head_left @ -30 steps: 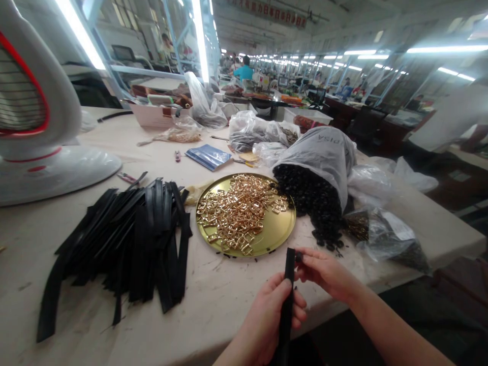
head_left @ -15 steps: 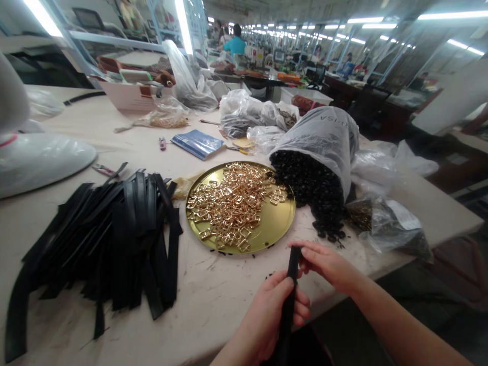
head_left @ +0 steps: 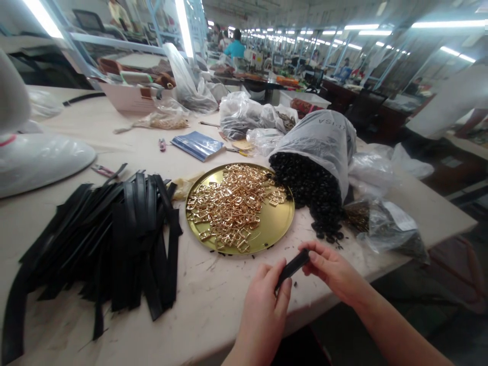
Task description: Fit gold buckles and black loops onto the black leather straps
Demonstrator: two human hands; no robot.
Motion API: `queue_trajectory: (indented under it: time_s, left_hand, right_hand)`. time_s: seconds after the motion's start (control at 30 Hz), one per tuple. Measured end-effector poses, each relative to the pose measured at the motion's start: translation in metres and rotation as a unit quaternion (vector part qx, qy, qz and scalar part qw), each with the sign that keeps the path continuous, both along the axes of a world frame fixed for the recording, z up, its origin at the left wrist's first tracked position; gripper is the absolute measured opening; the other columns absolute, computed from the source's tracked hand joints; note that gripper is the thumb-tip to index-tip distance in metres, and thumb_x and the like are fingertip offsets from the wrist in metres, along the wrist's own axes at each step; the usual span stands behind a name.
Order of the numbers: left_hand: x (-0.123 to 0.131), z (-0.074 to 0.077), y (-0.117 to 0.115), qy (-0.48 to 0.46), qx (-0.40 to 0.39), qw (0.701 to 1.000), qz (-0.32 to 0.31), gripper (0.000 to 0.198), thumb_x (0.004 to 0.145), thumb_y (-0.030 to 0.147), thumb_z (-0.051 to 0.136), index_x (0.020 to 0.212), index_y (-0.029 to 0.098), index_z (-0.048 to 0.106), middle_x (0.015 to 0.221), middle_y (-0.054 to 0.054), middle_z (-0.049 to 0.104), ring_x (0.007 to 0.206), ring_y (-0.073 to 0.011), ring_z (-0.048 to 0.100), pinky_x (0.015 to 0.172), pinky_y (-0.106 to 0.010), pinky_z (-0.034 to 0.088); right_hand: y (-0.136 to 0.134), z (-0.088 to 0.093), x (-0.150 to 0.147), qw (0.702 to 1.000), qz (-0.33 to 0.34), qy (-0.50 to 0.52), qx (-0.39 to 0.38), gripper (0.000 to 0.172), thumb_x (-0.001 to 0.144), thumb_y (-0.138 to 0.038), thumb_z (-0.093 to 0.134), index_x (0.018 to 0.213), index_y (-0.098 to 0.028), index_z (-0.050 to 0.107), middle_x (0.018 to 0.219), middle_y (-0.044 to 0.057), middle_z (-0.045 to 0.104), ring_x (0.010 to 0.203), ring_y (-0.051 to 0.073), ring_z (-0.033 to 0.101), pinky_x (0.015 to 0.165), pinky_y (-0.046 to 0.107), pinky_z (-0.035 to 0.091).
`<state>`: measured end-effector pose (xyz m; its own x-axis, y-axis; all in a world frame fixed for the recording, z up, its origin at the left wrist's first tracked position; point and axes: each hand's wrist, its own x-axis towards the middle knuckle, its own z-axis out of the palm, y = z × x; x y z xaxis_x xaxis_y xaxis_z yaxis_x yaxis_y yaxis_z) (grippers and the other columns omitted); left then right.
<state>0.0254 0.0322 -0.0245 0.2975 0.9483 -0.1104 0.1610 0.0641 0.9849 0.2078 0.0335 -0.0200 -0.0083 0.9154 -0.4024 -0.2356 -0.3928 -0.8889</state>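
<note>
A black strap (head_left: 293, 268) is stretched slantwise between my two hands, just above the table's near edge. My left hand (head_left: 270, 295) is closed on its lower part, thumb and fingers pinching it. At the upper end, my right hand (head_left: 328, 265) pinches the strap between thumb and fingertips. Beyond my hands lies a round gold tray (head_left: 275, 231) heaped with gold metal buckles (head_left: 236, 201). On the left rests a loose pile of black straps (head_left: 125, 239). Small black pieces (head_left: 308, 178) spill out of a tipped white plastic bag (head_left: 320, 134) at the tray's right.
A clear bag (head_left: 396, 229) of small metal parts lies by the right table edge. Behind the tray are a blue booklet (head_left: 198, 145), more plastic bags (head_left: 247, 114) and a box (head_left: 127, 96). A white machine base (head_left: 46, 160) stands on the left. People work far back.
The strap has turned from nearly upright to a slant, and less of it shows. My left hand has rotated and moved slightly left; my right hand has shifted a little right.
</note>
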Motion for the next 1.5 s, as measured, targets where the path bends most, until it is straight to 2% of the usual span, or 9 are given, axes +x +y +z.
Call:
queue_trajectory:
  time_s: [0.33,0.47,0.57,0.67,0.73,0.9,1.17,1.27,1.5]
  left_hand:
    - [0.003,0.002,-0.01,0.009,-0.022,1.0,-0.012,0.029,0.077,0.03,0.052,0.103,0.02,0.062,0.085,-0.006,0.059,0.081,-0.0203,0.054,0.075,-0.028,0.039]
    - [0.009,-0.002,-0.014,0.001,-0.034,0.999,-0.011,0.026,0.076,0.026,0.053,0.099,0.02,0.063,0.089,-0.005,0.061,0.085,-0.0199,0.055,0.078,-0.028,0.039]
    - [0.021,-0.01,-0.017,-0.03,-0.111,0.993,-0.031,0.022,0.074,0.023,0.053,0.094,0.019,0.061,0.075,-0.002,0.063,0.067,-0.016,0.057,0.062,-0.025,0.042]
    - [0.037,-0.017,-0.02,-0.076,-0.281,0.954,-0.077,0.018,0.074,0.025,0.051,0.09,0.017,0.053,0.047,0.006,0.051,0.035,-0.0105,0.046,0.037,-0.02,0.031]
    - [0.046,-0.02,-0.022,-0.119,-0.352,0.924,-0.088,0.017,0.073,0.027,0.052,0.086,0.017,0.048,0.044,0.008,0.048,0.029,-0.0087,0.043,0.032,-0.018,0.027]
    - [0.056,-0.021,-0.023,-0.223,-0.425,0.872,-0.097,0.022,0.073,0.03,0.056,0.086,0.015,0.047,0.053,0.004,0.054,0.036,-0.0072,0.048,0.035,-0.016,0.031]
    - [0.057,-0.018,-0.011,-0.319,-0.55,0.768,-0.082,0.023,0.078,0.012,0.047,0.102,0.013,0.045,0.062,-0.002,0.059,0.047,-0.0087,0.055,0.045,-0.018,0.041]
    - [0.057,-0.02,-0.006,-0.336,-0.565,0.749,-0.083,0.025,0.078,0.012,0.049,0.103,0.012,0.047,0.062,-0.001,0.058,0.045,-0.0079,0.054,0.045,-0.017,0.041]
    - [0.058,-0.022,-0.002,-0.34,-0.569,0.744,-0.09,0.028,0.076,0.011,0.049,0.105,0.011,0.047,0.063,-0.002,0.059,0.048,-0.0087,0.055,0.044,-0.017,0.042]
  right_hand:
    - [-0.014,0.001,-0.002,1.0,-0.012,0.012,0.014,0.031,0.073,-0.039,0.063,0.097,-0.019,0.061,0.076,0.002,0.059,0.064,0.012,0.053,0.064,0.027,0.043]
    - [-0.019,0.0,0.0,1.0,-0.023,0.002,0.013,0.031,0.073,-0.041,0.062,0.094,-0.018,0.061,0.074,0.001,0.059,0.063,0.012,0.052,0.062,0.026,0.042]
    - [-0.021,-0.003,0.004,1.0,-0.025,-0.01,0.014,0.03,0.075,-0.041,0.06,0.093,-0.018,0.061,0.072,0.001,0.059,0.06,0.011,0.051,0.06,0.025,0.041]
    - [-0.023,-0.006,0.009,0.999,-0.023,-0.045,0.021,0.029,0.078,-0.04,0.056,0.096,-0.018,0.061,0.073,0.001,0.059,0.062,0.011,0.051,0.06,0.025,0.041]
    - [-0.022,-0.008,0.013,0.995,-0.016,-0.095,0.026,0.029,0.078,-0.04,0.054,0.096,-0.019,0.061,0.073,0.001,0.06,0.065,0.013,0.053,0.061,0.026,0.042]
    - [-0.014,-0.014,0.022,0.977,0.012,-0.212,0.019,0.035,0.077,-0.046,0.052,0.096,-0.019,0.063,0.067,0.001,0.06,0.06,0.014,0.053,0.057,0.027,0.042]
    - [0.001,-0.024,0.03,0.975,0.054,-0.216,-0.006,0.038,0.078,-0.048,0.049,0.097,-0.018,0.063,0.066,0.0,0.058,0.055,0.011,0.051,0.051,0.023,0.04]
    - [0.003,-0.024,0.032,0.974,0.058,-0.217,-0.014,0.038,0.078,-0.048,0.05,0.098,-0.018,0.063,0.067,0.0,0.058,0.055,0.011,0.05,0.05,0.022,0.04]
    - [0.005,-0.028,0.034,0.976,0.044,-0.21,-0.04,0.04,0.077,-0.049,0.05,0.099,-0.019,0.063,0.066,0.0,0.058,0.053,0.01,0.05,0.045,0.02,0.038]
